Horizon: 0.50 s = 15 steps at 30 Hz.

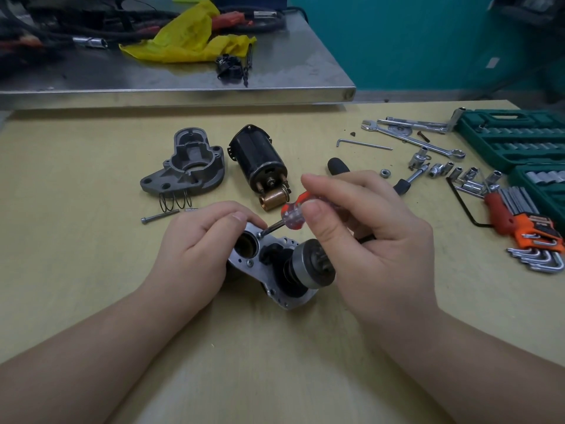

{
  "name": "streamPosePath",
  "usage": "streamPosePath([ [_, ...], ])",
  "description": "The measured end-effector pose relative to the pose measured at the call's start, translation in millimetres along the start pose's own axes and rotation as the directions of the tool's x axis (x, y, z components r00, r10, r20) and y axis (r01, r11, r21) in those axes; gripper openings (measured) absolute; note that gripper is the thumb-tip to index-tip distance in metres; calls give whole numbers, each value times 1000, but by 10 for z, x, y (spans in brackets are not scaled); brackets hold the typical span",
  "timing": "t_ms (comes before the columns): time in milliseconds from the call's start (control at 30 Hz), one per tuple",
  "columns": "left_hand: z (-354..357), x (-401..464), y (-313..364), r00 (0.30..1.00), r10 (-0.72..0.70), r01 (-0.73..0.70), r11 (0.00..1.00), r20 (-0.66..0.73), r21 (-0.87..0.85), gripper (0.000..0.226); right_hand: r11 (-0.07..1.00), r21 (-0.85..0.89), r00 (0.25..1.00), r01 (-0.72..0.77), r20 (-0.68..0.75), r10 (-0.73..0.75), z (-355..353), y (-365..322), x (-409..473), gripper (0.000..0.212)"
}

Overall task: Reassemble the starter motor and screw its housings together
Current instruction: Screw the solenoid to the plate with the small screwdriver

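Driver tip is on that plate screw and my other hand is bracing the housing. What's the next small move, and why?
Probably turn the screwdriver to run that screw down. The right hand grips the handle, the tip sits on the screw head at the silver plate, and the left hand holds the assembly. How far the screw is seated cannot be told.

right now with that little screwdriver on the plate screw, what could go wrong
1. The screwdriver meets the screw at a slant, so its tip may slip out.
2. Only the left hand steadies the housing, so it could roll.
3. The springs and long bolt lie loose near the left hand and could get knocked.
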<state>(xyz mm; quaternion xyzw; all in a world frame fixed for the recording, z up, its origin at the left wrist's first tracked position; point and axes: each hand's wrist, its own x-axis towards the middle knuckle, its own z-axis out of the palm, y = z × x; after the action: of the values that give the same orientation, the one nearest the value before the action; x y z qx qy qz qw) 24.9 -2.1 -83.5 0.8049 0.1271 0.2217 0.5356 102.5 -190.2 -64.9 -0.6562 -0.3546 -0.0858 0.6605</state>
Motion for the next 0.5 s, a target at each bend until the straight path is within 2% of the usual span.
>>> streamPosePath([
  [200, -12, -7, 9, 1000, 6, -6, 1000, -8, 9, 34, 1000, -20, 1000, 13, 15, -12, -11, 1, -22, 30],
  [500, -12, -4, 16, 1000, 12, -12, 999, -6, 36, 34, 999, -45, 1000, 10, -9, -11, 2, -20, -16, 23],
])
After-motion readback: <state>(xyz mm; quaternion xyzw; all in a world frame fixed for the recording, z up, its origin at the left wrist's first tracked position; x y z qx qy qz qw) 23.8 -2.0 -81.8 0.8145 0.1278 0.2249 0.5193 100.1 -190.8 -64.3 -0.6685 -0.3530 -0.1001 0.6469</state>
